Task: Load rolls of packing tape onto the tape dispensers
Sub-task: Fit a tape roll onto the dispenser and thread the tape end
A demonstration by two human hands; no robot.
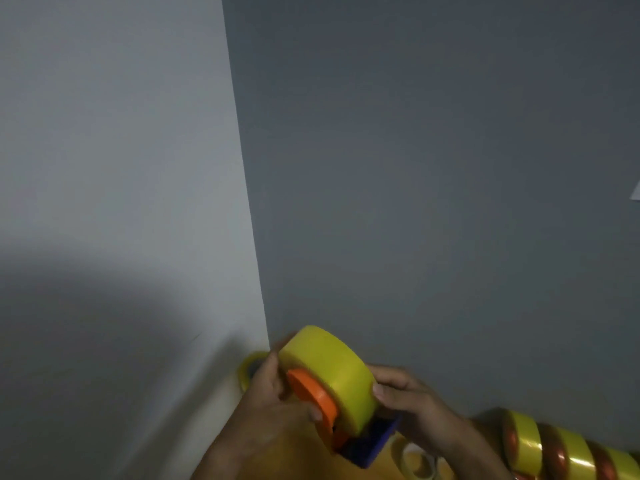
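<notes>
Gripping from both sides, the two hands keep a yellow tape roll and the dispenser it sits on lifted clear of the tabletop, in front of a grey wall corner. The left hand is wrapped around the near side, its thumb laid against the orange hub; this hold is judged to be meant for pressing the hub into the roll's core or steadying it there. The right hand is curled round the far edge of the roll, fingertips on the yellow band, probably so the roll can be pushed or turned against the left hand's counter-pressure. Only a blue part of the dispenser frame is seen, below the roll; whether the roll is fully seated cannot be told, as the picture is blurred.

The roll is held on edge and tilted. Its axis, running through the hub, is pointed down and left towards the wearer, while the broad yellow band is turned up and to the right. The dispenser body is stretched downward and right from the hub.

Further rolls on orange hubs are lined up along the wall at lower right, and another yellow roll lies in the corner behind the left hand.
</notes>
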